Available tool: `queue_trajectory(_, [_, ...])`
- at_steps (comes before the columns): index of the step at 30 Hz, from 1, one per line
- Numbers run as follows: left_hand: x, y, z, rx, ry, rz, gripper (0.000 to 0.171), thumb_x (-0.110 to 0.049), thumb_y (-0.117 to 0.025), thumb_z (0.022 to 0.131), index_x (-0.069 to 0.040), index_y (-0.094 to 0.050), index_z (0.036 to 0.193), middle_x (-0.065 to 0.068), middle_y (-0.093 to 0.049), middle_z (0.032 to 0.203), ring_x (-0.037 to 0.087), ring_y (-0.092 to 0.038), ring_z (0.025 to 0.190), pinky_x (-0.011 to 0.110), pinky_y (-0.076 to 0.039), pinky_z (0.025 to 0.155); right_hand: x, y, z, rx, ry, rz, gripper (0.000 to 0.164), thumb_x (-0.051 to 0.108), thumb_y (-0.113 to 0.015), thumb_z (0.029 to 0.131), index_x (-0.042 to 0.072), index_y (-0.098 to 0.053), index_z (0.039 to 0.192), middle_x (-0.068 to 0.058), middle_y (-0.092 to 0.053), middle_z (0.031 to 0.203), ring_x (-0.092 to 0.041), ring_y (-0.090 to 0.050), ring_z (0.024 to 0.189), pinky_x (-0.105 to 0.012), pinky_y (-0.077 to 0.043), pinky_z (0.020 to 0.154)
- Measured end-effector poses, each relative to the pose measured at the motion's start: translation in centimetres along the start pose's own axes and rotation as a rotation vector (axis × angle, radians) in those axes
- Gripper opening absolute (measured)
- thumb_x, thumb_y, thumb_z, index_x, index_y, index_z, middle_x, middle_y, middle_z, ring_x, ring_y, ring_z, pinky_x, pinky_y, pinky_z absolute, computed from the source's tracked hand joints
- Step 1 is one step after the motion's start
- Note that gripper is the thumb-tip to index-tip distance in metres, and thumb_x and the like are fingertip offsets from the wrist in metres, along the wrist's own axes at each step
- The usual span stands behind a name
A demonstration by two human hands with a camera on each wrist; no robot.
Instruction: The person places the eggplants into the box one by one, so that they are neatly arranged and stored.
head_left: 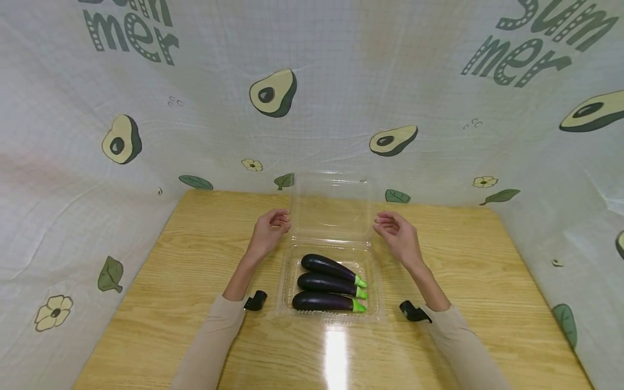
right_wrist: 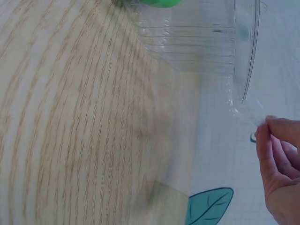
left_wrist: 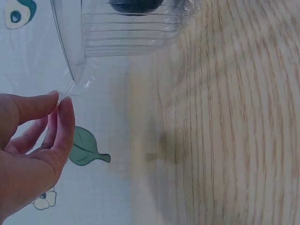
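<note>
A clear plastic clamshell box [head_left: 281,292] lies on the table with its lid [head_left: 331,208] raised at the back. Inside its base are three dark purple eggplants [head_left: 324,283] with green stem ends pointing right. My left hand [head_left: 269,230] pinches the lid's left edge between thumb and fingertips, as the left wrist view shows up close. On the opposite side my right hand [head_left: 398,234] pinches the lid's right edge in the same way. One eggplant [left_wrist: 136,4] shows partly at the top of the left wrist view. A green stem end [right_wrist: 161,2] peeks in at the top of the right wrist view.
The wooden table [head_left: 185,281] reaches back to a pale cloth [head_left: 331,108] printed with avocados, leaves and lettering, which hangs behind and on both sides. Black wrist cameras [head_left: 255,300] sit at both cuffs, one on each side of the box.
</note>
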State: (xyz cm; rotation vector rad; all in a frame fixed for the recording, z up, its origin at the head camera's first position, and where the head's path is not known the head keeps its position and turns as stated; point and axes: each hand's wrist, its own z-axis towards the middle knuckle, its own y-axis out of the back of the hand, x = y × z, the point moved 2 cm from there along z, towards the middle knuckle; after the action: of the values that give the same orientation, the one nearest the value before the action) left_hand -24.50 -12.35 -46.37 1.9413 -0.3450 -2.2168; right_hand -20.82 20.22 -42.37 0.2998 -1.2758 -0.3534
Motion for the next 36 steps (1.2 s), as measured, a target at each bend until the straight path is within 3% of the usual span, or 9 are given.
queue_trajectory(6, [-0.3, 0.1, -0.3, -0.032, -0.033, 0.029, 0.024, 0.002, -0.069, 0.097, 0.008, -0.065, 0.12, 0.021, -0.067, 0.106, 0.032, -0.066, 0.098, 0.023, -0.058, 0.081, 0.1, 0.1, -0.2, -0.011, 0.026, 0.006, 0.028, -0.007, -0.071, 0.094, -0.017, -0.062, 0.119, -0.033, -0.066, 0.108, -0.047, -0.065, 0.101, -0.013, -0.055, 0.083])
queue_trajectory(13, [-0.5, 0.4, -0.8, -0.043, -0.079, 0.07, 0.021, -0.002, -0.071, 0.097, 0.006, -0.067, 0.116, 0.02, -0.068, 0.105, 0.031, -0.067, 0.099, 0.04, -0.059, 0.088, 0.2, 0.3, -0.5, -0.022, 0.125, 0.003, 0.025, -0.01, -0.072, 0.091, -0.018, -0.062, 0.112, -0.032, -0.068, 0.103, -0.048, -0.067, 0.094, -0.013, -0.056, 0.081])
queue_trajectory(20, [-0.8, 0.6, -1.3, -0.047, -0.122, 0.083, 0.016, -0.005, -0.072, 0.097, 0.003, -0.069, 0.111, 0.016, -0.07, 0.101, 0.029, -0.067, 0.095, 0.031, -0.059, 0.083, 0.2, 0.6, -1.0, -0.031, 0.178, -0.037, 0.022, -0.011, -0.074, 0.089, -0.017, -0.064, 0.107, -0.03, -0.069, 0.098, -0.046, -0.069, 0.09, -0.014, -0.058, 0.078])
queue_trajectory(29, [-1.2, 0.9, -2.3, -0.07, -0.169, 0.134, 0.014, -0.009, -0.073, 0.097, 0.001, -0.072, 0.107, 0.014, -0.071, 0.099, 0.028, -0.068, 0.094, 0.039, -0.06, 0.083, -3.3, 0.6, -0.9, -0.048, 0.262, -0.087, 0.016, -0.005, -0.077, 0.09, -0.004, -0.068, 0.103, -0.015, -0.071, 0.096, -0.034, -0.072, 0.09, -0.008, -0.054, 0.079])
queue_trajectory(36, [-1.8, 1.1, -3.2, -0.052, -0.155, 0.144, 0.014, -0.01, -0.073, 0.098, 0.0, -0.073, 0.107, 0.012, -0.07, 0.097, 0.024, -0.065, 0.091, 0.025, -0.057, 0.077, -3.4, 1.0, -1.5, -0.043, 0.354, -0.163, 0.013, -0.002, -0.079, 0.088, 0.001, -0.071, 0.097, -0.005, -0.071, 0.091, -0.024, -0.072, 0.085, -0.01, -0.056, 0.078])
